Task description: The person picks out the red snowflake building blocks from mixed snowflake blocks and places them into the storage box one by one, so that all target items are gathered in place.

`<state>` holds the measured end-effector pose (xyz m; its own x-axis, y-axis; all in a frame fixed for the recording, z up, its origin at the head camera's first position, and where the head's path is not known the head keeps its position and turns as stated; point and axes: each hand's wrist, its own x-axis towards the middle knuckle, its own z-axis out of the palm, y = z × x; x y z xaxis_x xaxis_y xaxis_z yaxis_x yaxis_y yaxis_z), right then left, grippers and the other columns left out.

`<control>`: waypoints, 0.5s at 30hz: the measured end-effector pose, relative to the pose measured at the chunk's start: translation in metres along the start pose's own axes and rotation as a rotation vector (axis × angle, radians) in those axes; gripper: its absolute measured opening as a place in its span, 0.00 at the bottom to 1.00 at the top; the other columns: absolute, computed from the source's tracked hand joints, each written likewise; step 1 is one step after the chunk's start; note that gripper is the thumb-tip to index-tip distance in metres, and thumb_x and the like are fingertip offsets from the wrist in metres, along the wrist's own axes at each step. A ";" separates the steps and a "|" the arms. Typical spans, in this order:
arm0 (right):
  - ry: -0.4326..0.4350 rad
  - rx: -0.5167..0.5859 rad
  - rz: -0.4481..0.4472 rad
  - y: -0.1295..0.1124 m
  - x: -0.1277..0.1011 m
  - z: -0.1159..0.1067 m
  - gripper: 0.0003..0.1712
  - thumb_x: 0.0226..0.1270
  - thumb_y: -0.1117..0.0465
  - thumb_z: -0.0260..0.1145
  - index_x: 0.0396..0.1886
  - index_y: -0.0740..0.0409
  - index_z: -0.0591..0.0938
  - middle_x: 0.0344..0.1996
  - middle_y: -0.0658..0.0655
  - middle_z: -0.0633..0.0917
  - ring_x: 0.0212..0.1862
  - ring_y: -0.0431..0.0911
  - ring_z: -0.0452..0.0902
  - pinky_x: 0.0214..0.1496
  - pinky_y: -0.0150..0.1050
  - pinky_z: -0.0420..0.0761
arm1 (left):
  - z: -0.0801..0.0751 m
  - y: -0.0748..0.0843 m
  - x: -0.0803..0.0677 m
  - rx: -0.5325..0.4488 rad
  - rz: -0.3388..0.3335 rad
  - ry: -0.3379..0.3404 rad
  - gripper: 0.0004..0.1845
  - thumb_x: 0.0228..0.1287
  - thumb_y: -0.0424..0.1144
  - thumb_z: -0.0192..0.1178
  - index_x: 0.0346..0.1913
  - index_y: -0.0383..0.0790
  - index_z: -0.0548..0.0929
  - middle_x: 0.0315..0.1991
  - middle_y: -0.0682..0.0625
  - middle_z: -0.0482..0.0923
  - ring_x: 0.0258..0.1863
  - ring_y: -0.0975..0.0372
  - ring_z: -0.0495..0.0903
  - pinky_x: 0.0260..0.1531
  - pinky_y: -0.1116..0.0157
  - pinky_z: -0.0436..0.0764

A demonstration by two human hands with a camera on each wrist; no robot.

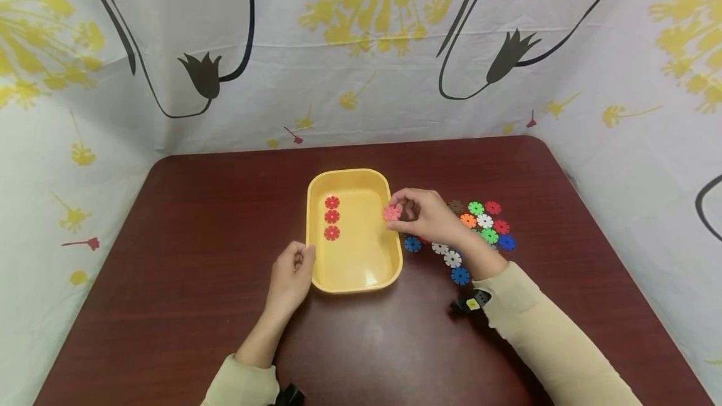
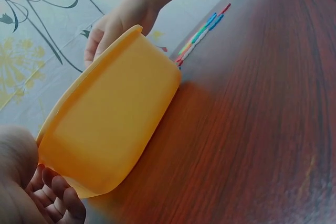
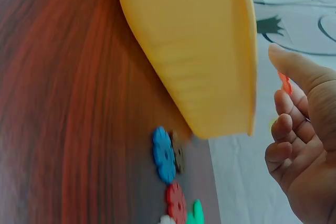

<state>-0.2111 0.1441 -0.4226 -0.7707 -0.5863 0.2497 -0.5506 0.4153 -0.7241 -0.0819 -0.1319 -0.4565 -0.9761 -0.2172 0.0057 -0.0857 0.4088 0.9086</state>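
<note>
In the head view, the right hand [image 1: 427, 213] is pinching a pinkish-red snowflake disc [image 1: 391, 213] at its fingertips, right by the far side of a yellow tray [image 1: 361, 262] from the left hand [image 1: 290, 275]. The left hand is gripping the near rim with its thumb along it. Between the two grips, three red snowflake discs [image 1: 332, 217] are lying in a column inside the tray, nearer the left one. Loose mixed-colour discs [image 1: 452, 259] are spreading beneath and beyond the right wrist, so a low forearm or the black wrist device [image 1: 470, 301] could be sweeping them out of place. In the left wrist view, the left fingers are curling against the tray's outer wall; an uneven tug there could be tilting it and sliding the column apart. In the right wrist view, the pinched disc is showing only as a thin edge between thumb and fingers, outside the tray wall; with so slight a hold, catching the rim could be knocking it loose, perhaps dropping it among the discs below the hand.
</note>
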 end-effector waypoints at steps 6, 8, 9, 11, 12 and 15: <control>-0.021 0.005 -0.029 -0.009 0.009 0.011 0.20 0.49 0.50 0.75 0.39 0.49 0.79 0.26 0.49 0.78 0.26 0.42 0.70 0.27 0.33 0.73 | 0.000 0.001 0.000 -0.007 -0.006 0.002 0.13 0.69 0.43 0.52 0.28 0.41 0.72 0.19 0.51 0.67 0.15 0.66 0.63 0.18 0.70 0.65; -0.027 0.009 -0.045 -0.012 0.012 0.014 0.20 0.48 0.52 0.76 0.39 0.49 0.79 0.27 0.48 0.78 0.26 0.42 0.70 0.26 0.33 0.73 | 0.000 0.001 -0.001 -0.009 -0.003 0.003 0.13 0.69 0.43 0.52 0.28 0.41 0.72 0.19 0.51 0.67 0.15 0.66 0.63 0.17 0.70 0.65; -0.030 0.008 -0.054 -0.013 0.013 0.015 0.20 0.48 0.52 0.76 0.39 0.50 0.79 0.28 0.47 0.78 0.26 0.42 0.70 0.26 0.33 0.73 | 0.000 0.001 -0.001 -0.009 -0.001 0.003 0.12 0.69 0.43 0.52 0.28 0.41 0.72 0.19 0.51 0.66 0.15 0.66 0.63 0.18 0.70 0.65; -0.033 0.006 -0.072 -0.016 0.016 0.017 0.19 0.48 0.52 0.76 0.39 0.50 0.79 0.28 0.46 0.78 0.27 0.42 0.70 0.26 0.33 0.72 | 0.000 0.002 -0.001 -0.008 0.002 0.003 0.12 0.69 0.43 0.52 0.28 0.41 0.72 0.18 0.51 0.66 0.15 0.66 0.63 0.18 0.70 0.65; -0.036 0.006 -0.080 -0.017 0.017 0.018 0.20 0.48 0.52 0.76 0.39 0.51 0.79 0.28 0.46 0.78 0.28 0.41 0.71 0.27 0.33 0.72 | 0.000 0.002 -0.001 -0.008 0.003 0.002 0.12 0.69 0.43 0.52 0.28 0.41 0.72 0.18 0.51 0.66 0.15 0.66 0.63 0.18 0.70 0.65; -0.052 0.001 -0.099 -0.019 0.019 0.022 0.21 0.49 0.49 0.75 0.39 0.51 0.79 0.28 0.46 0.78 0.30 0.40 0.71 0.30 0.34 0.72 | -0.001 0.002 -0.001 -0.004 0.005 0.000 0.13 0.69 0.43 0.52 0.28 0.41 0.72 0.18 0.51 0.66 0.15 0.66 0.63 0.18 0.70 0.65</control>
<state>-0.2083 0.1094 -0.4185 -0.6947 -0.6598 0.2865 -0.6229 0.3527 -0.6983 -0.0810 -0.1316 -0.4548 -0.9765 -0.2154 0.0101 -0.0802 0.4066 0.9101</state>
